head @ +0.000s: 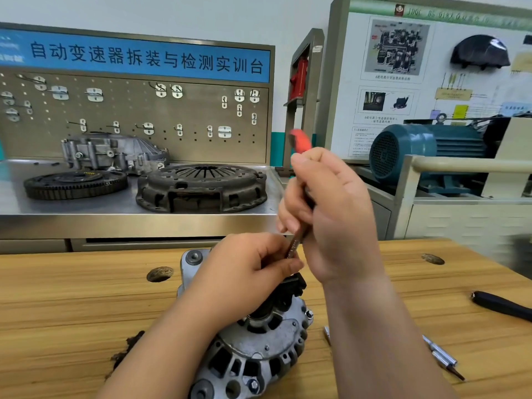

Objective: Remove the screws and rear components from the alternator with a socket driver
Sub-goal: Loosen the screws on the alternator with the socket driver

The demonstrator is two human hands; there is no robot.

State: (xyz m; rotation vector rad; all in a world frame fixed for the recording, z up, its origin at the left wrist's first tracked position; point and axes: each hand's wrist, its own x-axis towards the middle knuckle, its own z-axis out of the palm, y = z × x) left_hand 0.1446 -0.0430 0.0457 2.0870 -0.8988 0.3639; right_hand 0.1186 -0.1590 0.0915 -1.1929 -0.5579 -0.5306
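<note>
Centre frame: the right hand (pixel 331 217) grips the socket driver (pixel 301 144), fingers curled; the left hand (pixel 247 266) pinches its shaft over the alternator (pixel 259 344). Best to seat it squarely before turning.

This is a vehicle-mechanics training workshop. Under my left hand (pixel 247 263) an alternator (pixel 259 349) sits on a scarred wooden bench (pixel 72 306), and my right hand (pixel 331 214) grips a red-handled socket driver (pixel 300 142). Beyond my left hand stands a steel teaching bench (pixel 129 223) with a hooked pegboard (pixel 129 110) and a blue banner (pixel 144 57) in Chinese characters. A clutch cover (pixel 201 187), a toothed flywheel (pixel 74 184) and a gearbox casing (pixel 112 152) lie on it. To the right of my right hand are a teal electric motor (pixel 417 151) and a display board (pixel 431 90) of diagrams.
</note>
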